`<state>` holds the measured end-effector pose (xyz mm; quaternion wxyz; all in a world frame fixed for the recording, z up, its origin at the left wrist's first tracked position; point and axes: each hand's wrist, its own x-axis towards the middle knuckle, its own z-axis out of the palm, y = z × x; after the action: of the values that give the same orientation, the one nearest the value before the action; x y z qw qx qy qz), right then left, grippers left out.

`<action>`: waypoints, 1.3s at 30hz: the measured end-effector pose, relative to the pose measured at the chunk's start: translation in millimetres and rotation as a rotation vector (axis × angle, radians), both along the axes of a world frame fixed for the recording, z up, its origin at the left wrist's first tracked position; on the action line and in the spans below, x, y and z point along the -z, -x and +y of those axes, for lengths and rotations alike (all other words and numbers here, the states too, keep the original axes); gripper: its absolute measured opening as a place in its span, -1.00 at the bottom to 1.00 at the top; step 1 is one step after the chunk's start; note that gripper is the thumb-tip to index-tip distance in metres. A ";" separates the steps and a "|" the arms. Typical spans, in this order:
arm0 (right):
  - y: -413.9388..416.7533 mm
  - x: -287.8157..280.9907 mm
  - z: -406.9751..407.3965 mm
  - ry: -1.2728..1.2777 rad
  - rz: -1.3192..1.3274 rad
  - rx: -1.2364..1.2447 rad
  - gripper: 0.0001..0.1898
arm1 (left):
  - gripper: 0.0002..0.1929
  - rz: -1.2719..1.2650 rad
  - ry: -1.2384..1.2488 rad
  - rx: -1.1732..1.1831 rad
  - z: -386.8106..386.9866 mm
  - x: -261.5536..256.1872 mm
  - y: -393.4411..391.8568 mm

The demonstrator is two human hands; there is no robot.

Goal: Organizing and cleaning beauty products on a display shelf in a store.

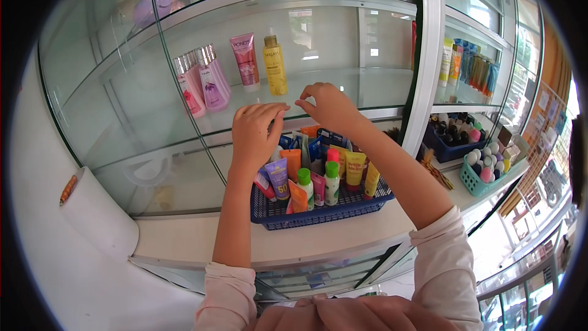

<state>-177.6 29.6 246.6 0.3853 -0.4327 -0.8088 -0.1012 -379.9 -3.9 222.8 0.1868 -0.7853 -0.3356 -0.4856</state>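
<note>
My left hand point(257, 131) is raised at the front edge of a glass shelf point(317, 89), fingers bent forward and thumb just below them, with nothing seen in it. Facing it, my right hand point(330, 103) has its thumb and forefinger apart and also looks bare. A short gap separates the fingertips. Just behind them stands a yellow bottle point(274, 66) with a clear cap, beside a pink Pond's tube point(245, 62). Below my hands, a navy plastic basket point(321, 215) holds upright tubes and small bottles, among them a purple tube point(278, 178) and a green-capped bottle point(331, 184).
Pink and lilac Vitalis bottles point(212, 78) stand left on the shelf, behind a glass pane edge point(177, 80). An aluminium post point(425, 55) rises at right. Past it are a teal basket point(475, 184) and a dark basket point(448, 145). A white cylinder point(98, 214) lies left.
</note>
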 end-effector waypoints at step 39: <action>-61.9 103.4 -52.7 -0.052 -0.279 0.347 -0.73 | -0.47 0.230 0.676 0.100 -50.5 44.1 -66.6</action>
<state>-115.7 -23.1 143.1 0.2576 -0.5371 -0.7648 -0.2456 -313.4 -54.5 178.7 -0.0708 -0.8676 -0.4152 -0.2642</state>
